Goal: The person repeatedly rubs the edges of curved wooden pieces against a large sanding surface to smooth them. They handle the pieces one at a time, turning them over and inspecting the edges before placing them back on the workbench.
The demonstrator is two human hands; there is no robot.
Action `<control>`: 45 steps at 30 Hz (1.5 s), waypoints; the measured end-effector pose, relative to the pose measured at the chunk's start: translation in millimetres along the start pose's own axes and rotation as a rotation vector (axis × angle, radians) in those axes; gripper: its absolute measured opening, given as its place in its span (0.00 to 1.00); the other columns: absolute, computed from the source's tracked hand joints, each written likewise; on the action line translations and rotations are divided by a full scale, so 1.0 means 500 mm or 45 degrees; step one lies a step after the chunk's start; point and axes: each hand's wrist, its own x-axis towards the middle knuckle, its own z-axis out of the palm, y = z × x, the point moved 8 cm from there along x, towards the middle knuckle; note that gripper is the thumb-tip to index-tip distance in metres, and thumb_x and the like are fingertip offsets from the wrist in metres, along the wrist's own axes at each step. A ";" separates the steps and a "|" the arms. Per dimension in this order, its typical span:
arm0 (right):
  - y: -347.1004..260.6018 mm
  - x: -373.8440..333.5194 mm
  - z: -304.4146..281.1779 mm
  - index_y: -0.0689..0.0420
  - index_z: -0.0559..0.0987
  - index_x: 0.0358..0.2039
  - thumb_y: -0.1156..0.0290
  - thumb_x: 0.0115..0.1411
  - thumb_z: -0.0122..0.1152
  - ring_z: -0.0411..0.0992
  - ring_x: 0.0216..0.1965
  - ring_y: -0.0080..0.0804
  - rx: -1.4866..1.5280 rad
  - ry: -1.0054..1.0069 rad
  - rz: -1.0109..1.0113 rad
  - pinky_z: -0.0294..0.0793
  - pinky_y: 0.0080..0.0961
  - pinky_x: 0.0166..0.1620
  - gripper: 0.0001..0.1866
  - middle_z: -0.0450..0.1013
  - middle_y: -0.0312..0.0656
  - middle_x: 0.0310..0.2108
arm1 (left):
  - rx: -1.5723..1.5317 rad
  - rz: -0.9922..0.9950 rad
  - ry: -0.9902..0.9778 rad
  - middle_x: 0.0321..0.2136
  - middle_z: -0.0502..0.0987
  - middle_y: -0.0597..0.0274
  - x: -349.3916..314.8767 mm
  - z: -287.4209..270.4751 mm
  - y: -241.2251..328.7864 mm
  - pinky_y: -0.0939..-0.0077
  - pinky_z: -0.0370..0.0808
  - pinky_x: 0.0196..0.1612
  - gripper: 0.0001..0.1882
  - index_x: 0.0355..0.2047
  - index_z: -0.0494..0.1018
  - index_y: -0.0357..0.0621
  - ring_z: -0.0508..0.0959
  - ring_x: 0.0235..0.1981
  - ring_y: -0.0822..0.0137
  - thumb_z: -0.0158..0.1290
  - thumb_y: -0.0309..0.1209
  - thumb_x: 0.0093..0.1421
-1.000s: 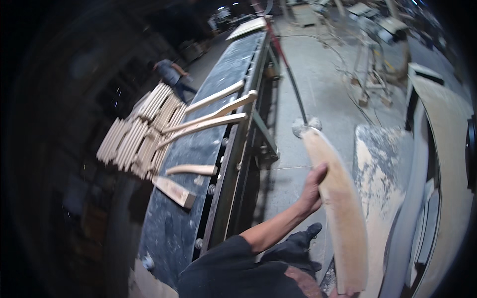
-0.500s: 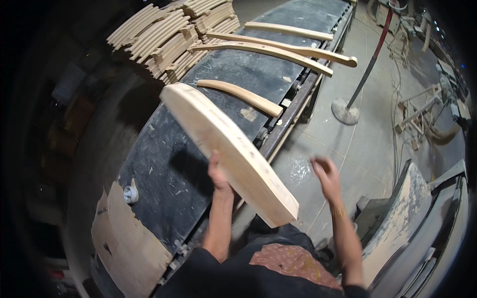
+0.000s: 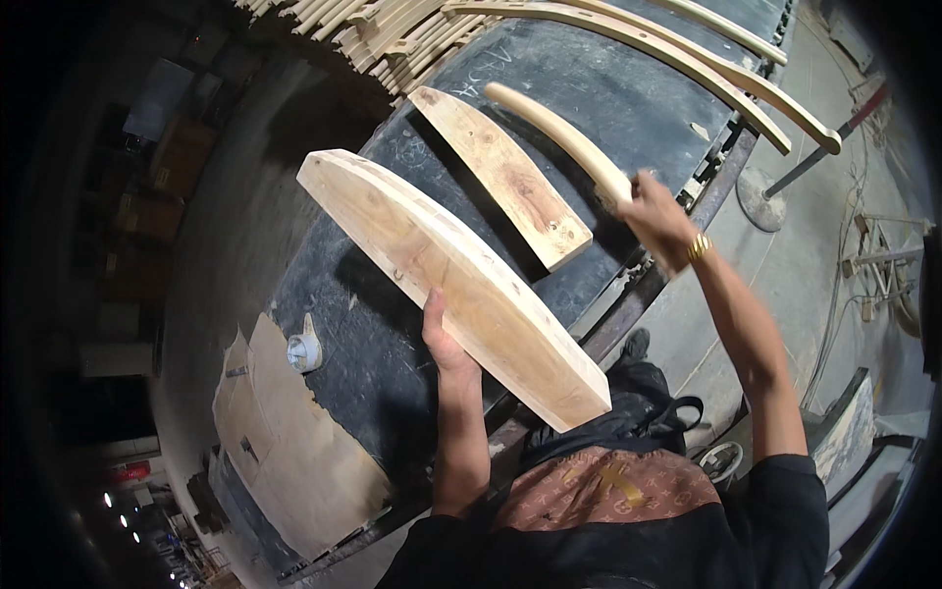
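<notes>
The hands are apart: the left hand (image 3: 449, 344), forearm upright, clamps a thick curved wooden block (image 3: 442, 257); the right hand (image 3: 655, 224), arm extended, grips a slim curved wooden rail (image 3: 559, 128). Left of the left hand sits a white cup-shaped item (image 3: 305, 352), contents indistinct.

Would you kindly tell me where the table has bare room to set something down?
The dark tabletop looks mostly bare between the white round object and the thick block in the left hand, and between the slim piece in the right hand and the long curved pieces. Stacked wood crowds the far left.
</notes>
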 end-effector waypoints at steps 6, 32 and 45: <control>-0.138 -0.221 0.063 0.55 0.51 0.62 0.61 0.52 0.58 0.65 0.47 0.39 0.678 -0.263 -0.399 0.65 0.35 0.51 0.39 0.65 0.49 0.47 | -0.025 -0.035 0.156 0.51 0.64 0.50 0.000 0.023 -0.035 0.64 0.63 0.53 0.31 0.57 0.54 0.35 0.67 0.50 0.57 0.41 0.42 0.58; -0.158 -0.247 0.015 0.60 0.56 0.60 0.57 0.59 0.49 0.62 0.39 0.33 0.675 -0.508 -0.911 0.61 0.25 0.45 0.32 0.62 0.43 0.34 | 0.081 0.167 0.301 0.54 0.59 0.45 -0.043 0.099 -0.041 0.61 0.62 0.54 0.30 0.58 0.50 0.33 0.63 0.53 0.54 0.41 0.35 0.58; -0.184 -0.171 0.027 0.57 0.59 0.59 0.59 0.55 0.57 0.70 0.39 0.28 0.661 -0.948 -0.813 0.69 0.23 0.44 0.33 0.72 0.45 0.44 | 0.118 0.110 0.248 0.55 0.59 0.47 -0.027 0.159 -0.007 0.61 0.61 0.56 0.31 0.58 0.51 0.38 0.63 0.54 0.54 0.36 0.46 0.61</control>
